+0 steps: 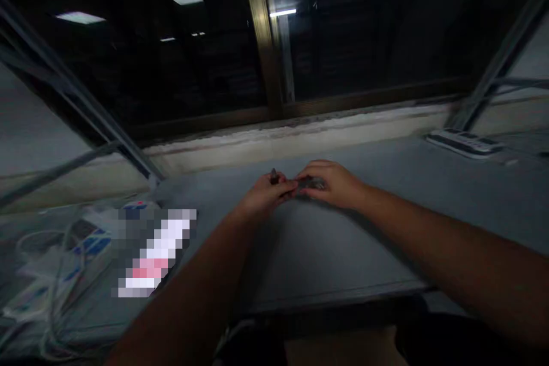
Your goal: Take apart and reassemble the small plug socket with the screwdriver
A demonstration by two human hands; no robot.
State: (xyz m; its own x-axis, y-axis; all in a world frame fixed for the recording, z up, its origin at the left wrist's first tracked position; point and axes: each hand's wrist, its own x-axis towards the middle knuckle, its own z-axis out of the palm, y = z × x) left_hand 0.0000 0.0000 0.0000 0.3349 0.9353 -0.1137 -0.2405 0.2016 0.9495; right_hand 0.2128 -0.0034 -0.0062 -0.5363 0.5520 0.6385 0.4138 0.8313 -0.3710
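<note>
Above the middle of the grey tabletop (330, 251), both hands meet around a small grey, metallic-looking object (314, 183), too blurred to name. My left hand (266, 193) pinches its left end between thumb and fingers. A dark stub (273, 176) sticks up out of that hand; I cannot tell whether it belongs to the same object. The fingers of my right hand (332, 180) curl over the grey object's right part, thumb below and fingers above. Much of what is held is hidden by the fingers.
A blurred-out bright screen (165, 246) lies left of my left forearm. Tangled white cables (54, 297) and power strips (92, 246) spread farther left. Another power strip (465, 144) lies at the back right. Metal struts (98, 120) and a dark window (193, 68) stand behind.
</note>
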